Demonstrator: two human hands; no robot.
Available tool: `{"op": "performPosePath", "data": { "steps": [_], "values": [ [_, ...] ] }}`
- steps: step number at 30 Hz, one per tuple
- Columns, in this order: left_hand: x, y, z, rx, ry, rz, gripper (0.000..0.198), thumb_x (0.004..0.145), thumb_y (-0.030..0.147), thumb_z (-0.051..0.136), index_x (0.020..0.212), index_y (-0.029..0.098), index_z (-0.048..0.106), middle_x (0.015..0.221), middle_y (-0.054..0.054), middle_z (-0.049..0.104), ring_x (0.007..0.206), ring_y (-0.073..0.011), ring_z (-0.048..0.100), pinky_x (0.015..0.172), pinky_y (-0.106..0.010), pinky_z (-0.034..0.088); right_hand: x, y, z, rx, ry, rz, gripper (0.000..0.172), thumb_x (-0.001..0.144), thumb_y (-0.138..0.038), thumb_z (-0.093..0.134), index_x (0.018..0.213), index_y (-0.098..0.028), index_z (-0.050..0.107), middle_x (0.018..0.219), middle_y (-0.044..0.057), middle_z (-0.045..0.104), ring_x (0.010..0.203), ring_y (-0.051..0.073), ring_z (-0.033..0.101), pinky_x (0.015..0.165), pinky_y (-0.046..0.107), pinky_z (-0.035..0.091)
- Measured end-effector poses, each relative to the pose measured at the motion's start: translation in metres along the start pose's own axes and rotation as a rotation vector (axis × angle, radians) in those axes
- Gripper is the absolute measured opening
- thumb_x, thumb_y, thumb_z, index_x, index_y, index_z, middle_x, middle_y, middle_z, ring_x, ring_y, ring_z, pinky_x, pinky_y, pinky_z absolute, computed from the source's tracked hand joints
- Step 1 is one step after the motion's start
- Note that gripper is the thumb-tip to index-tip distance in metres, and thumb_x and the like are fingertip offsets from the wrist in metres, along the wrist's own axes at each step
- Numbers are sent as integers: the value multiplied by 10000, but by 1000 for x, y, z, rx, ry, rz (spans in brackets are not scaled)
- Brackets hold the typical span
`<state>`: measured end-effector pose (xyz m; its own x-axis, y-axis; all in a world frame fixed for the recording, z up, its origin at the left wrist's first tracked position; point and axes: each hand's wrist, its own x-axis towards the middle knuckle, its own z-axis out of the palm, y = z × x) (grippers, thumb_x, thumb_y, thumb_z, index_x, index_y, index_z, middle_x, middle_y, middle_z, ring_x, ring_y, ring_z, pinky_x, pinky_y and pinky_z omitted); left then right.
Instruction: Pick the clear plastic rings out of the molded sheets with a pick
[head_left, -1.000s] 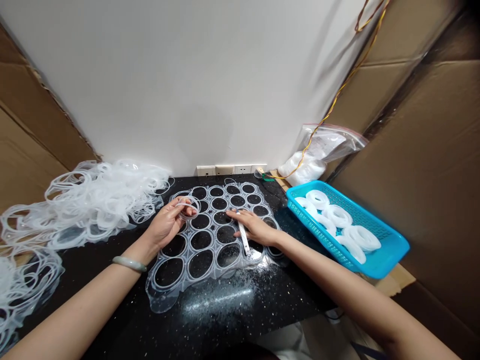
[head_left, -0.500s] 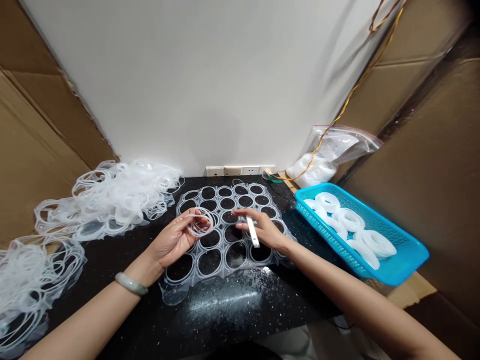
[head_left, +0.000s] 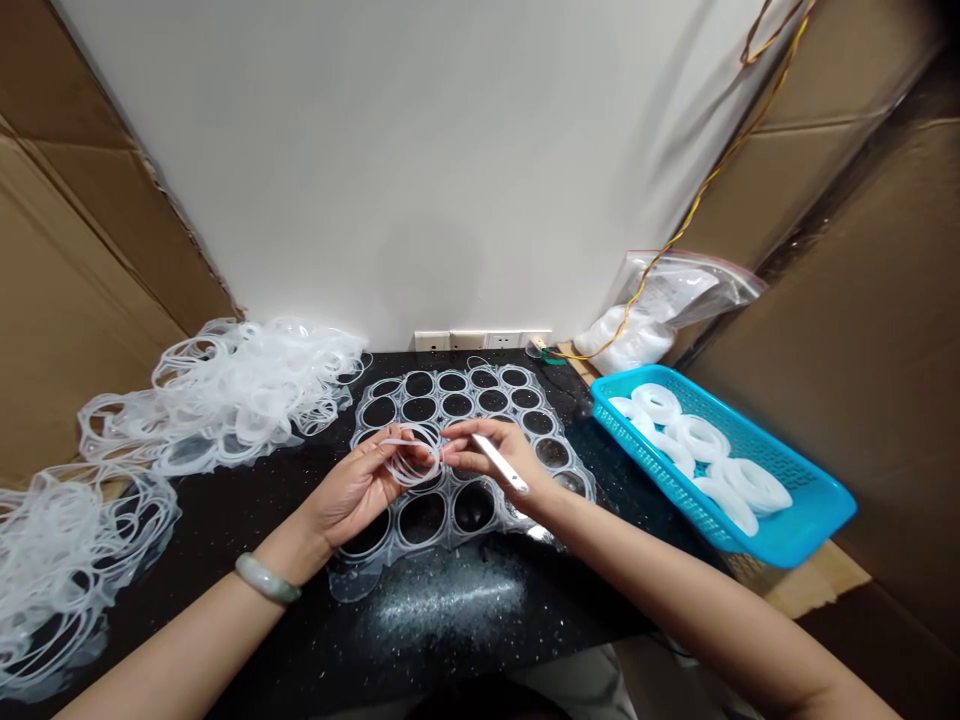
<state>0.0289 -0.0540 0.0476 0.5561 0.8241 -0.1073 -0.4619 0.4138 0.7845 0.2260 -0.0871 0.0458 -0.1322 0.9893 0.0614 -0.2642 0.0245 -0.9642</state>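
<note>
The left hand is curled narrow around a thin clear ring, holding it up just above the middle of a clear sheet, with the fingers passing through the loop. The right hand is also narrow, holding a slim white tool between thumb and fingers, its tip pointing near and right. Its fingertips reach left to just beside the ring; whether they touch it is hard to tell.

The sheet lies flat on a black speckled worktop, directly under both hands. It is a web of clear material punched with rows of round holes, and the black surface shows through them. A ragged flap of it trails toward the near edge. White dust is scattered on the worktop just near of the sheet.

To the left lies a loose, tangled heap of clear cut webbing, spilling past the worktop's left edge. To the right, well apart from the hands, a blue basket holds several stacked bundles of white rings. Beyond it, against the far wall, sits a plastic zip bag with white contents.
</note>
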Motion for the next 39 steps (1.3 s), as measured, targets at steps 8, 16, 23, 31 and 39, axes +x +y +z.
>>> {"op": "performPosePath", "data": {
  "steps": [8,16,23,31,39],
  "values": [
    [-15,4,-22,369,145,38,305,749,377,785,906,127,707,772,-54,674,713,-140,622,691,-236,546,12,15,5,-77,5,16,391,492,-341,894,793,-159,725,670,5,693,608,128,639,625,256,509],
    [-26,3,-39,681,211,15,366,767,448,710,944,127,716,747,-37,633,474,-59,420,413,-151,327,7,28,3,-149,60,29,342,565,-326,852,827,-161,708,697,10,686,602,124,625,603,251,488],
    [-32,18,-40,1030,135,84,298,745,410,689,877,154,769,802,-79,729,622,-169,594,570,-241,465,-3,46,-18,-434,0,84,173,631,-239,760,764,-161,682,655,19,677,571,146,605,568,262,458],
    [-25,21,-33,1512,-166,520,422,765,106,581,1135,254,720,865,-56,719,710,-182,618,700,-282,476,-5,-7,-57,-783,-76,-63,385,925,-416,508,1169,-150,643,793,60,728,645,166,617,639,285,462],
    [36,-6,-20,1648,-266,660,274,931,265,545,1155,235,699,1056,-101,691,821,-201,655,716,-308,500,42,-10,-72,-983,-94,-165,447,924,-489,490,688,-154,668,552,-14,528,538,113,463,542,244,355]
  ]
}}
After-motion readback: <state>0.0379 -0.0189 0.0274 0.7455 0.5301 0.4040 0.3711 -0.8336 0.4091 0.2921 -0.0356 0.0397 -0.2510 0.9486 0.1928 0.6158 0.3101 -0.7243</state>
